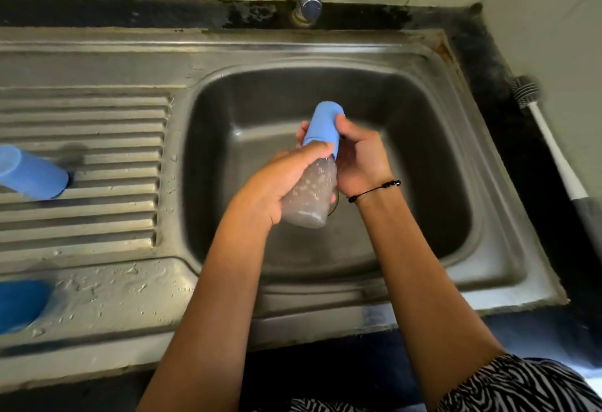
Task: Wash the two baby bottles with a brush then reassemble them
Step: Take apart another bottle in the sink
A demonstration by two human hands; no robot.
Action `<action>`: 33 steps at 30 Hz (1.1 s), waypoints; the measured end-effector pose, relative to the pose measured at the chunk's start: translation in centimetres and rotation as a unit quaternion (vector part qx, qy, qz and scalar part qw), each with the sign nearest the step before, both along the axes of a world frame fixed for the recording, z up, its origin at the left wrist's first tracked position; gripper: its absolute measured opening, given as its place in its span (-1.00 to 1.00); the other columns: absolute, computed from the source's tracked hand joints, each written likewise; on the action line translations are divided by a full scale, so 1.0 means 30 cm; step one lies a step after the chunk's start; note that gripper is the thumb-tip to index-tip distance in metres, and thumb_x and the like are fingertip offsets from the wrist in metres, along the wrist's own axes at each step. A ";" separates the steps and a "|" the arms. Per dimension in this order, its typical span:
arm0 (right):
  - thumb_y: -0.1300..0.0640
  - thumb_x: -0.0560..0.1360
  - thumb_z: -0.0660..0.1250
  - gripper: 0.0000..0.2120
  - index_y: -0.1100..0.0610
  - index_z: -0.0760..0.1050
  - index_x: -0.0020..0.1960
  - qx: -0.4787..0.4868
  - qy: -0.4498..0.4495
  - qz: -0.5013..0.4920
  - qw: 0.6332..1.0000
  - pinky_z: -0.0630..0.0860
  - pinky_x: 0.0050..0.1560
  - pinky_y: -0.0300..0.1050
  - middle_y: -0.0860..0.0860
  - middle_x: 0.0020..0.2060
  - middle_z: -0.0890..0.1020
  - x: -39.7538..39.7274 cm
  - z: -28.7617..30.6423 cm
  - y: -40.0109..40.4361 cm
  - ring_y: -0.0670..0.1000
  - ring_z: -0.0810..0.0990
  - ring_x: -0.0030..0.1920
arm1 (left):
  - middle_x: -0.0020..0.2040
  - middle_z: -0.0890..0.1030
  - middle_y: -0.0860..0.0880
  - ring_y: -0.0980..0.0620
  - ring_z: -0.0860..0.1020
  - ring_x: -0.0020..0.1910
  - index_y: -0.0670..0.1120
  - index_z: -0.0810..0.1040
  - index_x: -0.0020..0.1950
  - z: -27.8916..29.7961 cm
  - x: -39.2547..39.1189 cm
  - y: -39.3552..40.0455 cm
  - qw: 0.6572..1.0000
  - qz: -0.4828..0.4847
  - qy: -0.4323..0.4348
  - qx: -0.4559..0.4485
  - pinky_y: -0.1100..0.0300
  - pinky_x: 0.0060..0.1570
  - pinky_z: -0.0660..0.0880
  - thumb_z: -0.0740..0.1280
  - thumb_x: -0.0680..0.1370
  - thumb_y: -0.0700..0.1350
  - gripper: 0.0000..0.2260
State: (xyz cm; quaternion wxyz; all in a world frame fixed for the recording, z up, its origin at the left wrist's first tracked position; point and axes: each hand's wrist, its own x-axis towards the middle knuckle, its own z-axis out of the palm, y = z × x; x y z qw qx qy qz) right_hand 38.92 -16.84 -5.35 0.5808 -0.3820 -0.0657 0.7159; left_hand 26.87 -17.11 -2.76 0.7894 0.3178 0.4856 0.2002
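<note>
Baby bottle (311, 193), droplet-speckled, is held over the steel sink (456, 138). Left hand (277, 180) grips its clear body; right hand (358, 157) grasps the blue cap (324, 126). Bottle brush (550, 148) lies on the surface.

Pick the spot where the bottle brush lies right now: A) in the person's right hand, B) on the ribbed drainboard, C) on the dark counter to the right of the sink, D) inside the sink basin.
C: the bottle brush lies on the dark counter right of the sink, while both hands hold the bottle over the basin.
</note>
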 end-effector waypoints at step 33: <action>0.00 0.48 0.33 -0.48 0.20 0.23 0.31 -0.071 -0.858 0.288 0.419 0.33 0.18 0.08 0.19 0.27 0.43 0.160 -0.417 0.118 0.20 0.35 0.29 | -0.14 0.56 -0.02 0.09 0.54 -0.24 -0.11 0.41 0.13 -0.136 0.017 -0.001 0.980 -0.037 0.184 0.071 0.21 -0.23 0.52 0.43 0.48 -0.14 -0.70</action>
